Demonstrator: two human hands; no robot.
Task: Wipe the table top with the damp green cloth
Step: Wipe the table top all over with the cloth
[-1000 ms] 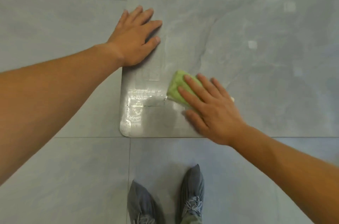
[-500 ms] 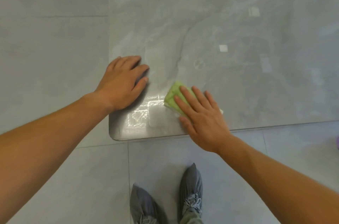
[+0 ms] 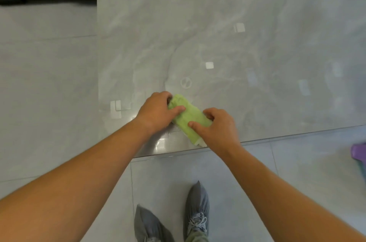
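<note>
Progress: the table top [image 3: 227,23] shows a glossy, wet-looking patch only at its near left corner, around and just short of the green cloth [image 3: 187,115]. The rest of the surface, running away from the cloth to the far edge and off to the right, looks dull and marbled, with no clear sheen of moisture. Judged from this, a small part of the wiping is done and most of the surface is left. Small pale squares and a faint ring mark beyond the cloth cannot be told apart as reflections or residue.

Location of the cloth: it lies on the table top close to the near edge, bunched into a rough roll set on a slant, its far end to the left and its near end almost at the table edge.

Hands: the left hand [image 3: 158,111] is closed around the far end of the cloth, thumb laid across the top, fingers curled out of sight behind it. The right hand [image 3: 215,125] is closed on the near end, thumb pressing on the upper face, fingers tucked over the far side. Both forearms reach forward and inward, wrists low over the table. The pose suggests refolding or regripping rather than a wiping stroke.

The person's shoes [image 3: 172,220] stand on the tiled floor below the cloth.
</note>
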